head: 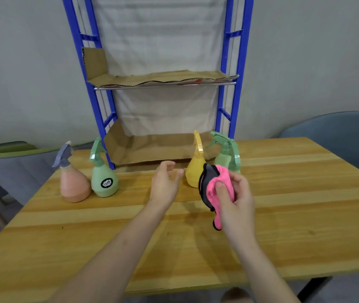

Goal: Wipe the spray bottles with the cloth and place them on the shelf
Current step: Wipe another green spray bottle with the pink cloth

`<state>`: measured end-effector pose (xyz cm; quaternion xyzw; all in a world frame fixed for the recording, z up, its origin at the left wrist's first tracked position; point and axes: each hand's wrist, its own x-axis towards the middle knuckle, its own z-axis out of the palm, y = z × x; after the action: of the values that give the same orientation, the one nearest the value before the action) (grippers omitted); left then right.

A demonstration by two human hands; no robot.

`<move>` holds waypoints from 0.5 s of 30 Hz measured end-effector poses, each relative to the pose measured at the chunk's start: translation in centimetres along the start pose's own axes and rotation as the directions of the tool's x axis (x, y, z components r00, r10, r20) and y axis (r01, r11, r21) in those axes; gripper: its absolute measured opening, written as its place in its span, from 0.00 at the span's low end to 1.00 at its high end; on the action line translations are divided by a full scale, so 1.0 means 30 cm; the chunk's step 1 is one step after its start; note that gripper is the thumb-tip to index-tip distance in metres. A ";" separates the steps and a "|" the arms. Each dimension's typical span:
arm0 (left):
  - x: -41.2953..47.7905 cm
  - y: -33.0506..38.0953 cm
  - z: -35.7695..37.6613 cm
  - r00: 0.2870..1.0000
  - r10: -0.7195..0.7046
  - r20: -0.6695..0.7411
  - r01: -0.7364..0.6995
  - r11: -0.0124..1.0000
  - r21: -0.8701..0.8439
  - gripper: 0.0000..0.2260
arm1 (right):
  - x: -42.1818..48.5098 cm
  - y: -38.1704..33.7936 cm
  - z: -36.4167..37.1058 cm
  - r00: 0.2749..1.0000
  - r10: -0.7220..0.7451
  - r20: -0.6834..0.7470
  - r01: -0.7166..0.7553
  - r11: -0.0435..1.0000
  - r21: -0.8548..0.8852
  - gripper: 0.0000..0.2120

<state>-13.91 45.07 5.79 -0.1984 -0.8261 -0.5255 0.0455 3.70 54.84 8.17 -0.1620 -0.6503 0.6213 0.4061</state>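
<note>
Currently the right hand (pixel 237 193) grips the pink cloth (pixel 219 186), bunched into a pad with thumb pressed on top and fingers curled round it; likely held that way so a thick fold meets the plastic. Left hand (pixel 165 182) is open, fingers relaxed, holding nothing, just beside the yellow bottle (pixel 192 172), small gap visible, not touching. It looks like the reach to steady that bottle for wiping. All bottles stand upright on the table (pixel 305 193): peach bottle (pixel 73 186) and labelled green bottle (pixel 104 180) at the left, well apart from the hands. The yellow one and the green bottles (pixel 224 155) are at the right; the cloth partly hides those, count unclear. Shelf (pixel 239 84) stands behind, both tiers lined with cardboard (pixel 163 149), no bottle on either, so placing is not started.
</note>
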 end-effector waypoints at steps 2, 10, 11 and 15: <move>-0.053 -0.032 -0.094 0.996 0.009 -0.085 -0.010 1.000 -0.018 0.12 | -0.015 -0.007 0.061 0.999 -0.012 0.036 0.011 1.000 0.017 0.11; -0.120 -0.147 -0.456 0.952 -0.062 -0.301 0.040 0.996 -0.078 0.06 | -0.074 -0.029 0.313 0.979 -0.035 0.202 0.029 0.999 0.033 0.09; -0.113 -0.151 -0.490 0.940 -0.071 -0.334 0.048 0.996 -0.077 0.06 | -0.074 -0.034 0.340 0.977 -0.045 0.207 0.040 0.999 0.030 0.09; -0.063 -0.135 -0.586 0.893 -0.106 -0.437 0.101 0.994 -0.036 0.11 | -0.083 -0.046 0.419 0.966 -0.061 0.251 0.053 0.998 0.038 0.10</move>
<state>-16.05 27.46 9.60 -0.0313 -0.8009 -0.5633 0.2009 -3.53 44.31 9.93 -0.0567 -0.6914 0.6349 0.3400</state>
